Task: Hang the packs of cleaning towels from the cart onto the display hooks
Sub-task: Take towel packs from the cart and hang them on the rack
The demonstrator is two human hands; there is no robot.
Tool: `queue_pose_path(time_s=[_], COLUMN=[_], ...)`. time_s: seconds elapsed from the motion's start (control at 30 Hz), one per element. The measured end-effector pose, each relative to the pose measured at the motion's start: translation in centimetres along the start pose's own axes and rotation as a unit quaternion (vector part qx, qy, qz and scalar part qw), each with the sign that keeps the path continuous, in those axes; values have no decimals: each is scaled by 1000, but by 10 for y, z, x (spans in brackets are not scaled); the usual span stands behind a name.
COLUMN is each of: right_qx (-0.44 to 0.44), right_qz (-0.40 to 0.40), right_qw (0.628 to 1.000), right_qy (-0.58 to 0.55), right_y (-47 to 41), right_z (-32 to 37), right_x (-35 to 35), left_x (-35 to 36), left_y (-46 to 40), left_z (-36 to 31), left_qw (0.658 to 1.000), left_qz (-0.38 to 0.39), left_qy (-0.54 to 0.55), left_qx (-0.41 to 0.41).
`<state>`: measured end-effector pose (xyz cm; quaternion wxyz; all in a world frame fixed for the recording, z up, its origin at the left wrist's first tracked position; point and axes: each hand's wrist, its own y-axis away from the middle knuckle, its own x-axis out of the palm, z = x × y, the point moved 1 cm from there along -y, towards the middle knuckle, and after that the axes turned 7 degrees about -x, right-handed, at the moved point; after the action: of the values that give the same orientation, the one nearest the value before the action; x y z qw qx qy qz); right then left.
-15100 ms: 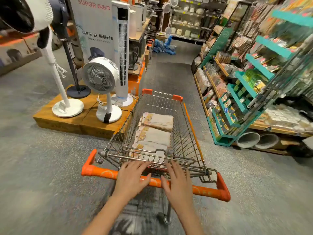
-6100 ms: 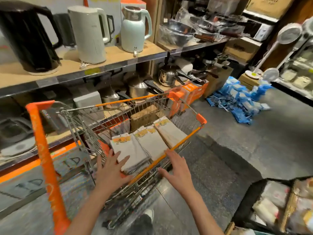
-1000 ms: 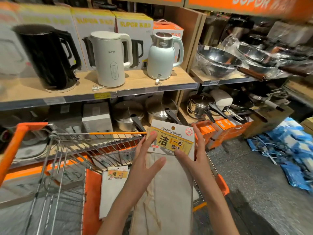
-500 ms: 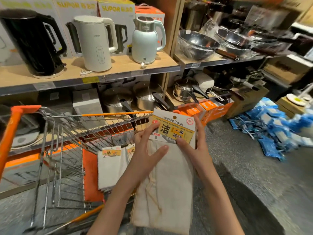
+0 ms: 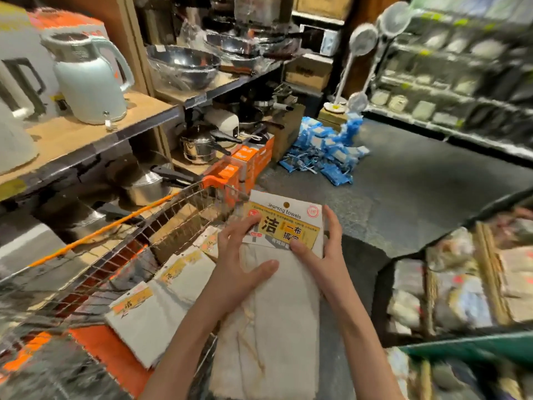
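Head view: cleaning towel pack [image 5: 271, 298] held above the cart's [image 5: 161, 226] right edge.
Left hand [image 5: 239, 267] and right hand [image 5: 323, 264] both pinch its header card [image 5: 285, 223].

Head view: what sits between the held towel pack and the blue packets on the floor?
Bare dark floor in the head view, from the held towel pack to the blue packets.
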<state>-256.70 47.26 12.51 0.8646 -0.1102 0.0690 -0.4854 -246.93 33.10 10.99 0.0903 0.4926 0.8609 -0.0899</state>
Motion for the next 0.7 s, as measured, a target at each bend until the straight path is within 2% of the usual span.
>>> queue_pose_path(time_s=[0.1,0.23,0.4,0.57,0.7], right_qx=[23,40,16,-2,-8], right_qz=[-104,-225,-346,-443,-506], right_qw=[994,964,926,884,847], right_qy=[30,136,153,150,162], right_y=[54,125,210,301,380], right_z=[11,33,60,89,113], right_x=[-18,-51,-86,-111,-125], left_x=[18,60,109,151,185], left_y=[22,58,113,185,250], left_z=[-5,-12,-39,-66,-73], left_qw=[995,980,946,908,891], left_qz=[99,196,321,415,449], left_qy=[20,30,42,53,55], left_qx=[6,22,21,24,39])
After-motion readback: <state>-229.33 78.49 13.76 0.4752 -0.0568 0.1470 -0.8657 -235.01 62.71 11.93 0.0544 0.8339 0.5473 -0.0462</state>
